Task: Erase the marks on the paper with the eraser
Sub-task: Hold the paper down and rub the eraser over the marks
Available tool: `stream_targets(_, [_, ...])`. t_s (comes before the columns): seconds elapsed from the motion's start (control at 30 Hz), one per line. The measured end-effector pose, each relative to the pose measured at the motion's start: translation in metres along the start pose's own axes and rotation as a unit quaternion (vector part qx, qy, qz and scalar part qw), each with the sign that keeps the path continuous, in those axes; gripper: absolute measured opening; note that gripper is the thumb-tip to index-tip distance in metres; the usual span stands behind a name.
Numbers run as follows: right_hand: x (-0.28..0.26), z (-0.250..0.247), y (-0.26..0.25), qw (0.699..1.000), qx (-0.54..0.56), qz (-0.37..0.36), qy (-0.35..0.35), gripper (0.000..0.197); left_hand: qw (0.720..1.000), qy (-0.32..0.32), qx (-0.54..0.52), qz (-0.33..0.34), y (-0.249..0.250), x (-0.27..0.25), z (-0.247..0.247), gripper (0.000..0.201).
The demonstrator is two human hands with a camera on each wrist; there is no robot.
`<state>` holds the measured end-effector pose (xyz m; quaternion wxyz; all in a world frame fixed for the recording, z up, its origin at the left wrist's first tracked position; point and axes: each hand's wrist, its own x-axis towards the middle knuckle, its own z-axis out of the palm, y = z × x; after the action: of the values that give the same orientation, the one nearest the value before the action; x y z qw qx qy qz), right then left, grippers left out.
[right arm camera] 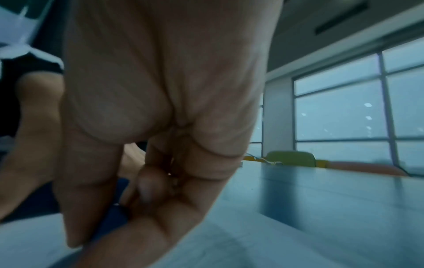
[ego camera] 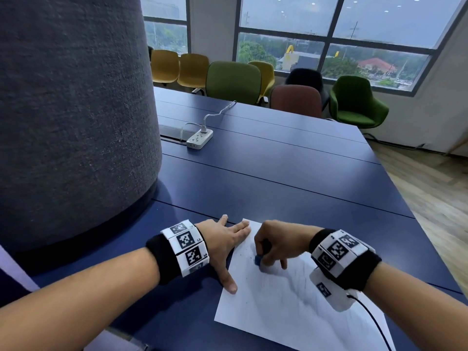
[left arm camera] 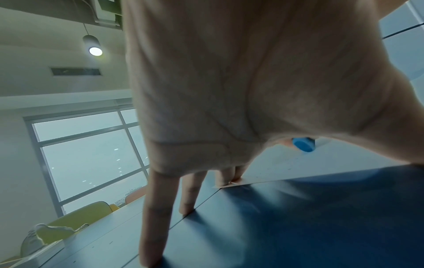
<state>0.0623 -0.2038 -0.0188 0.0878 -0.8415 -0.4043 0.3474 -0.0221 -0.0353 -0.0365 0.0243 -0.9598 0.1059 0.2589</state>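
A white sheet of paper (ego camera: 283,302) lies on the dark blue table (ego camera: 278,173) near its front edge, with faint grey pencil marks (ego camera: 293,272) across its upper part. My right hand (ego camera: 276,245) pinches a small blue eraser (ego camera: 257,261) and holds its tip against the sheet. The eraser (left arm camera: 303,144) also shows in the left wrist view, down on the paper (left arm camera: 286,166). My left hand (ego camera: 224,245) lies flat with straight fingers, fingertips on the sheet's top left corner and thumb on its left edge. In the right wrist view the right hand (right arm camera: 146,181) is curled and blurred.
A tall grey fabric-covered column (ego camera: 73,117) rises from the table at my left. A white power strip (ego camera: 200,138) with a cable lies further back. Yellow, green, black and red-brown chairs (ego camera: 233,81) line the far edge under the windows. Wooden floor (ego camera: 430,188) is beyond the table's right edge.
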Motion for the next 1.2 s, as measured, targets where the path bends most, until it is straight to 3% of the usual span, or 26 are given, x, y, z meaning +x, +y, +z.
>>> stream_targets(0.17, [0.007,-0.011,0.009,0.994,0.007,0.032,0.103,0.011,1.000,-0.001,0.000,0.005,0.000,-0.001,-0.001,0.137])
stream_targets(0.3, [0.003,-0.003,0.005,1.000,-0.005,0.006,0.007,0.007,1.000,-0.003,-0.001,0.006,0.000,-0.001,-0.001,0.137])
stream_targets(0.47, [0.007,-0.011,0.010,0.995,0.006,0.031,0.098,0.012,1.000,-0.005,0.001,0.003,0.001,-0.002,-0.001,0.136])
stream_targets(0.6, [-0.001,-0.002,0.002,1.000,-0.002,0.010,-0.005,0.007,1.000,-0.005,-0.003,0.002,0.001,-0.001,-0.001,0.137])
stream_targets(0.77, [0.001,-0.011,0.010,0.995,0.011,0.040,0.096,0.008,1.000,-0.009,-0.009,0.000,0.001,-0.001,-0.001,0.136])
stream_targets(0.93, [-0.005,0.001,0.000,1.000,-0.012,0.003,-0.019,0.007,1.000,-0.010,-0.009,0.000,0.000,0.001,0.000,0.138])
stream_targets(1.1, [0.004,-0.010,0.008,0.995,-0.003,0.037,0.096,0.014,1.000,-0.009,-0.007,-0.002,-0.001,0.001,0.000,0.138])
stream_targets(1.2, [-0.001,0.000,0.000,1.000,-0.006,0.004,0.014,0.006,1.000,-0.009,-0.007,-0.003,0.000,0.000,-0.001,0.137])
